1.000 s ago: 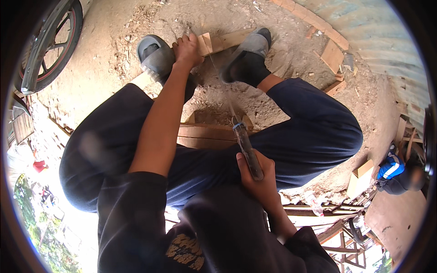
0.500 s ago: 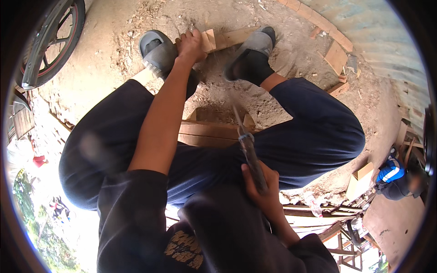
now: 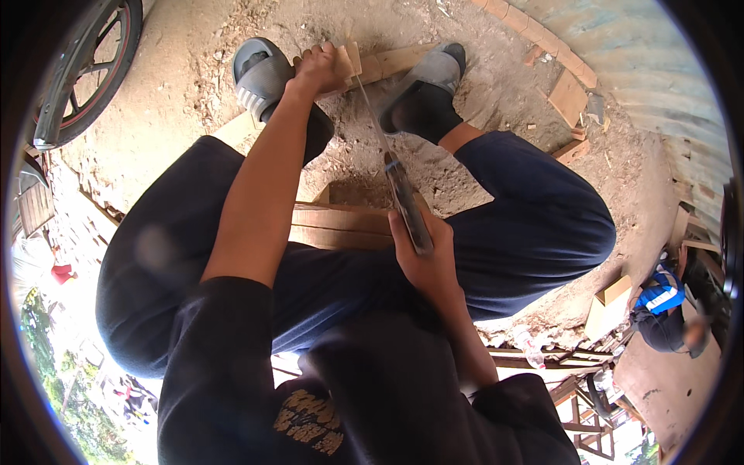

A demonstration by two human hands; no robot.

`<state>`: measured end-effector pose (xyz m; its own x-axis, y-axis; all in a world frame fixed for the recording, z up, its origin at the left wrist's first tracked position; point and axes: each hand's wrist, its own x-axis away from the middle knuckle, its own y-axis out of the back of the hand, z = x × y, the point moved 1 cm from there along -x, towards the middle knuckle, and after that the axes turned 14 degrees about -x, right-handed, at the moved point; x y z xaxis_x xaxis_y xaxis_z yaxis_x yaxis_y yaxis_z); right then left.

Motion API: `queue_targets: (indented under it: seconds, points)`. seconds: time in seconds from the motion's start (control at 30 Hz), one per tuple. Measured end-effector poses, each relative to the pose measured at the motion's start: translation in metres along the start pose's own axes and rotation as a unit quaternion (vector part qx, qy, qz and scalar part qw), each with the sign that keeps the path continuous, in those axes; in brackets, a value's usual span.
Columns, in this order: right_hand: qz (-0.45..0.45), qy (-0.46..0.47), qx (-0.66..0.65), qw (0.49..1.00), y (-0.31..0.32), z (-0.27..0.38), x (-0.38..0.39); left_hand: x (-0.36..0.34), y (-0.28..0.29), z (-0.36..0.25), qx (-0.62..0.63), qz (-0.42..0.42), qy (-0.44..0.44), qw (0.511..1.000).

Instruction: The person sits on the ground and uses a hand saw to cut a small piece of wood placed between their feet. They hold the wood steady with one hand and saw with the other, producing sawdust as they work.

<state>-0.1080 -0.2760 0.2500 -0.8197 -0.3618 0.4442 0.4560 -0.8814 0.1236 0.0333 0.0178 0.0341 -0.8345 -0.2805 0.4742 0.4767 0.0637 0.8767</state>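
My right hand [image 3: 428, 249] is closed around the dark handle of a handsaw [image 3: 406, 200]. The saw's thin blade points away from me, its far end at the edge of a small pale wood block [image 3: 348, 62]. Fingers curled, my left hand [image 3: 315, 70] presses that block against a longer wooden board [image 3: 394, 63] lying on the ground. My sandalled feet rest at either end of the board, the left sandal [image 3: 262, 81] beside my left hand and the right sandal [image 3: 435, 74] on the other side of the blade.
Below my lap is a low wooden seat [image 3: 341, 225]. A motorcycle wheel [image 3: 116, 66] stands at the far left. Along the right runs a corrugated metal sheet [image 3: 659, 70] with bricks [image 3: 535, 35] and wood offcuts [image 3: 568, 99] before it. Sawdust and chips litter the dirt floor.
My right hand has pushed the saw forward and slightly left, so its blade now reaches the wood block. My left hand stays on the block.
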Motion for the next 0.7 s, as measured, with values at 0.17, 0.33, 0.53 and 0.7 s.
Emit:
queue_targets:
  seconds: [0.17, 0.33, 0.53, 0.7]
  points:
    - [-0.012, 0.005, -0.016, 1.000, 0.007, 0.006, 0.027, 0.001, 0.015, 0.012, 0.004, 0.039, -0.004, 0.999]
    - [0.011, 0.049, 0.024, 0.998, -0.004, -0.007, -0.032, -0.001, 0.023, 0.008, 0.056, 0.027, -0.034, 0.997]
    - [-0.024, 0.059, 0.001, 0.998, -0.005, 0.006, 0.006, -0.007, 0.025, 0.020, 0.031, 0.054, -0.005, 0.998]
    - [0.011, 0.045, 0.006, 0.999, -0.015, 0.009, -0.046, -0.028, 0.007, 0.020, 0.009, 0.088, -0.041, 0.995]
